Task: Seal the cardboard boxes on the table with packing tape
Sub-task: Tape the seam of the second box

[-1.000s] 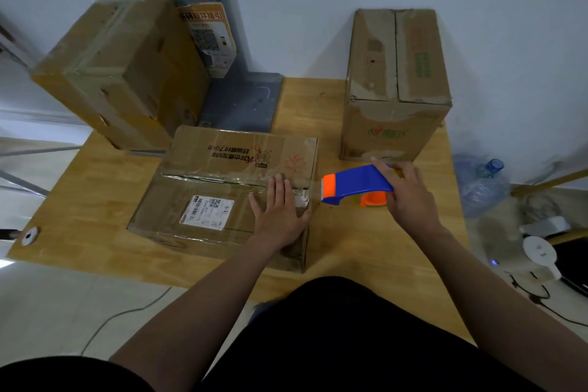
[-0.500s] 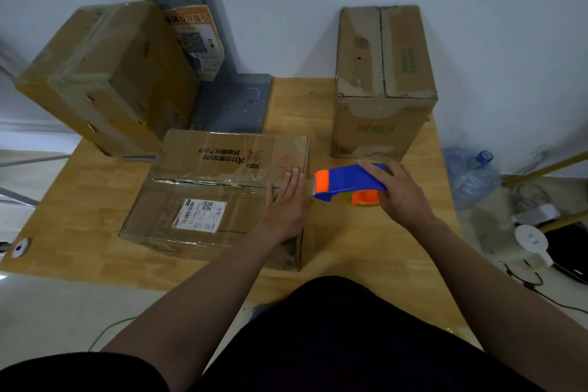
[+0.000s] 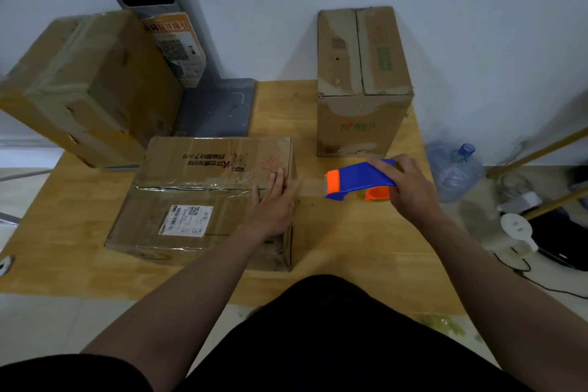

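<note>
A flat cardboard box (image 3: 191, 200) with a white label lies on the wooden table (image 3: 366, 248) in front of me, clear tape along its top seam. My left hand (image 3: 273, 200) rests flat on the box's right end, fingers straight. My right hand (image 3: 404, 188) grips a blue and orange tape dispenser (image 3: 356, 180) just right of the box. A strip of clear tape (image 3: 311, 189) stretches from the box's right edge to the dispenser. A tall upright box (image 3: 362, 79) stands at the back right.
A large taped box (image 3: 82, 83) sits tilted at the back left beside a grey kiosk stand (image 3: 216, 108). On the floor to the right are a water jug (image 3: 455, 169), cables and a white device (image 3: 515, 229).
My right hand has pulled the dispenser to the right, away from the box, drawing out tape. My left hand has slid toward the box's right edge.
</note>
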A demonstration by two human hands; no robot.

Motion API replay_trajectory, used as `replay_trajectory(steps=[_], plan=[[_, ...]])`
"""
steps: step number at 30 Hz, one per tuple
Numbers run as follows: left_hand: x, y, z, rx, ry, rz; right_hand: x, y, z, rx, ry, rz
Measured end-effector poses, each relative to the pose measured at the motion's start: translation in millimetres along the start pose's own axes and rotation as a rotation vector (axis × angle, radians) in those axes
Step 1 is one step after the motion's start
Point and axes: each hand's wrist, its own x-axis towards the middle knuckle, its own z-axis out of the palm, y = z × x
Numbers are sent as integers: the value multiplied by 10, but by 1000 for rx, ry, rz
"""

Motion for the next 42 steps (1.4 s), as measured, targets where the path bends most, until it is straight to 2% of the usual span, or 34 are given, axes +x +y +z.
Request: replay_trajectory(steps=[11,23,27,31,34,37,39,42], plan=[[11,227,-66,155,-130,-46,61,-327,252,-150,-160,88],[26,317,-124,228,-199,-106,196,-504,413,-223,-187,149],[51,350,-110,264,-217,-123,156,-458,541,-338,-224,176],[60,279,-93,181,-191,-98,40,-180,706,-115,-376,357],[55,193,-136,77,-161,-73,25,-45,807,171,-423,572],[48,114,-159,-5,-109,-75,35,4,909,337,-478,768],[48,64,-175,-50,-81,-72,50,16,977,354,-490,806],[44,-15,-226,-125,-73,-34,116,-10,959,247,-521,726]])
